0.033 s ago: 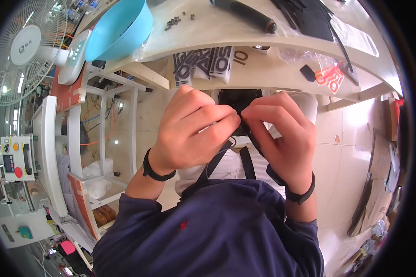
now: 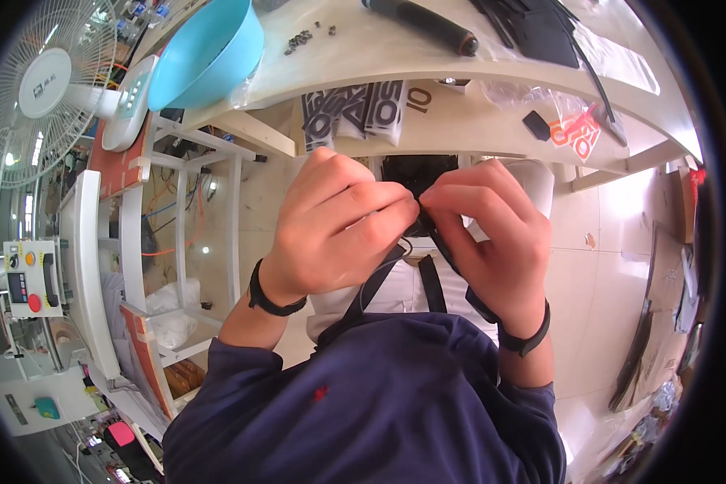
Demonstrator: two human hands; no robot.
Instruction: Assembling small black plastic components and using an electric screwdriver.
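Observation:
Before my chest, my left hand and my right hand meet with fingertips pinched close together. Both are closed; whatever lies between the fingertips is too small and too covered to make out. A thin black strip runs down from the pinch along the inside of my right hand. Beneath the hands, black straps and a dark cord lie over my light trousers. Just beyond the fingertips a black surface shows in part.
Ahead stands a pale workbench with a blue bowl, small dark parts, a black cylindrical tool and black strips. Its lower shelf holds printed packets. A fan and white frame are left; cardboard leans right.

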